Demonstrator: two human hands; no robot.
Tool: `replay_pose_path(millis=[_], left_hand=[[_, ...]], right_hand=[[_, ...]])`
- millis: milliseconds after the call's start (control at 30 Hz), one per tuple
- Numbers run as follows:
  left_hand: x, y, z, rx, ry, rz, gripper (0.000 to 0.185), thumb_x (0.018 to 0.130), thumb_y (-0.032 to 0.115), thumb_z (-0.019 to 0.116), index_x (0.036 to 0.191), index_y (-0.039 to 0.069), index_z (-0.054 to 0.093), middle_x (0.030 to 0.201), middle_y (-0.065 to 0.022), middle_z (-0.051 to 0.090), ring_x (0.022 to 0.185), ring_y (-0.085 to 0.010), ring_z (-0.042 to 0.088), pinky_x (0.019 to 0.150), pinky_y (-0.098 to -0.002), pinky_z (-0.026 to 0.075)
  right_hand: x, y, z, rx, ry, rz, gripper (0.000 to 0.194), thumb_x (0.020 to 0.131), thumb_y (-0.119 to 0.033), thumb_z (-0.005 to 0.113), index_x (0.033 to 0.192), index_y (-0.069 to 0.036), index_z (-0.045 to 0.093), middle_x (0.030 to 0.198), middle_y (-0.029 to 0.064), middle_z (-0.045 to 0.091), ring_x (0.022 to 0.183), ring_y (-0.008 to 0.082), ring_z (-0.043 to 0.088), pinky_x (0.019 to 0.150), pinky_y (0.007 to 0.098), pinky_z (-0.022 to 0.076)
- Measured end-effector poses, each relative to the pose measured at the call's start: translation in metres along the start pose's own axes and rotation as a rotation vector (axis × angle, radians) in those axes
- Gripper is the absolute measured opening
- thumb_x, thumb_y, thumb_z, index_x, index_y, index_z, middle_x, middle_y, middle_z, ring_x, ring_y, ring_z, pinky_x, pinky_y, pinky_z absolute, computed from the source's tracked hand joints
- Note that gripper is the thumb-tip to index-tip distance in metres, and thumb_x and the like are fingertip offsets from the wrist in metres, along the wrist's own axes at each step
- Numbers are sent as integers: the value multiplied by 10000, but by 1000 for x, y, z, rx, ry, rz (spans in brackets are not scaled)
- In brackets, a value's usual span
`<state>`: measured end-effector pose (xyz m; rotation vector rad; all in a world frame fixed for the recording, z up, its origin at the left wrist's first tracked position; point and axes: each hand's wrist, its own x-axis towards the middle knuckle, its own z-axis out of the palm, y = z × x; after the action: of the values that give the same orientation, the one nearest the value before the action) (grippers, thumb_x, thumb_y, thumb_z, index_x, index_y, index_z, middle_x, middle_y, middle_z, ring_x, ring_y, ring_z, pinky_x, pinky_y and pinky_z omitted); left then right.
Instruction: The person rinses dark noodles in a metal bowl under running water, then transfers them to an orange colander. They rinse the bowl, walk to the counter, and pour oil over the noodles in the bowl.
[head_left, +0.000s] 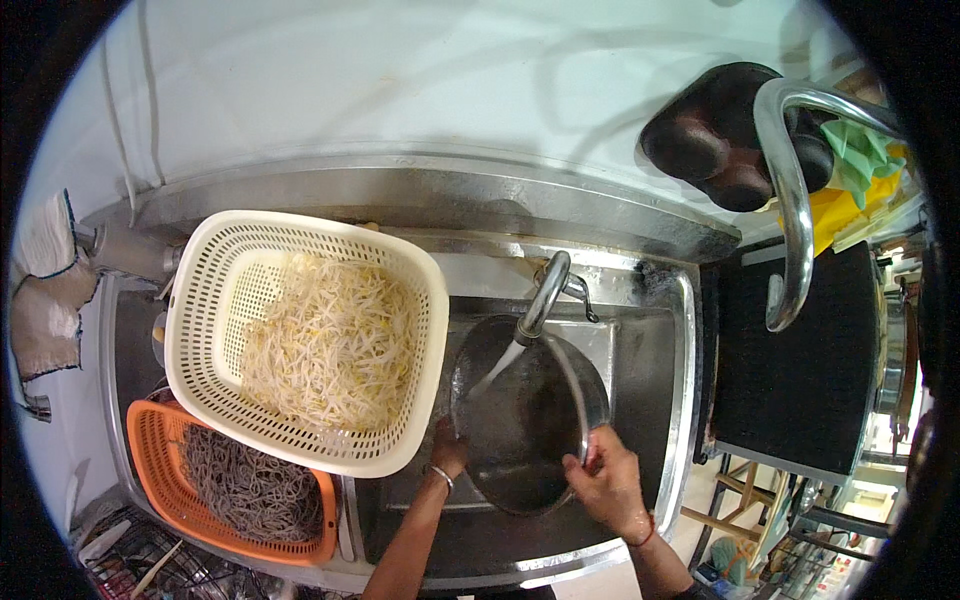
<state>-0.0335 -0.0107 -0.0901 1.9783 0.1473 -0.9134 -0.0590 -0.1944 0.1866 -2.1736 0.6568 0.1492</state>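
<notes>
A round metal bowl sits tilted in the right sink basin, under a faucet that runs water into it. My right hand grips the bowl's right rim, thumb over the edge. My left hand is against the bowl's lower left side; its fingers are partly hidden, so its hold is unclear. Left of the bowl, a cream plastic colander holds bean sprouts. Beneath its lower edge, an orange plastic basket holds thin greyish-brown strands, perhaps noodles.
A curved metal pipe hangs at the upper right, near a dark moulded pan. A black surface adjoins the sink's right side. Cloths hang at the left wall, above a wire rack with utensils.
</notes>
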Motion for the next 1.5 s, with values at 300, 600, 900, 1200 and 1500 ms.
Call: replay_pose_path(millis=[300, 600, 900, 1200, 1500], left_hand=[[41, -27, 53, -797, -283, -268, 512, 841, 204, 581, 1285, 87, 356, 1170, -136, 513, 1041, -234, 510, 831, -380, 442], [2, -4, 44, -1514, -330, -396, 428, 860, 252, 569, 1217, 64, 428, 1190, -109, 516, 1055, -226, 516, 855, -397, 461], [-106, -10, 24, -1373, 10, -683, 275, 890, 152, 532, 1155, 154, 456, 1163, -15, 522, 1001, -189, 534, 762, -369, 476], [-152, 48, -15, -564, 425, 93, 177, 844, 70, 568, 978, 29, 460, 909, -42, 436, 864, -162, 440, 800, -312, 406], [-7, 101, -39, -393, 127, 560, 441, 896, 220, 545, 1242, -23, 422, 1214, -142, 492, 1129, -230, 477, 976, -336, 363]], right_hand=[[0, -22, 5, -444, -91, -670, 170, 661, -51, 608, 809, -88, 533, 729, 57, 545, 586, 188, 596, 490, 312, 486], [40, -15, -14, -512, -77, -853, 105, 615, -156, 600, 699, -130, 542, 682, 4, 477, 649, 158, 522, 523, 289, 418], [105, 24, 17, -166, 117, -801, 113, 524, 6, 548, 616, -39, 501, 758, 49, 543, 769, 229, 551, 639, 349, 454], [114, 100, 25, 473, 30, -238, 182, 656, 184, 450, 750, 61, 544, 1007, 131, 658, 864, 113, 583, 726, 230, 456], [25, 130, -41, 587, 7, 424, 113, 822, -106, 640, 913, -38, 643, 809, -26, 618, 696, 64, 533, 619, 219, 419]])
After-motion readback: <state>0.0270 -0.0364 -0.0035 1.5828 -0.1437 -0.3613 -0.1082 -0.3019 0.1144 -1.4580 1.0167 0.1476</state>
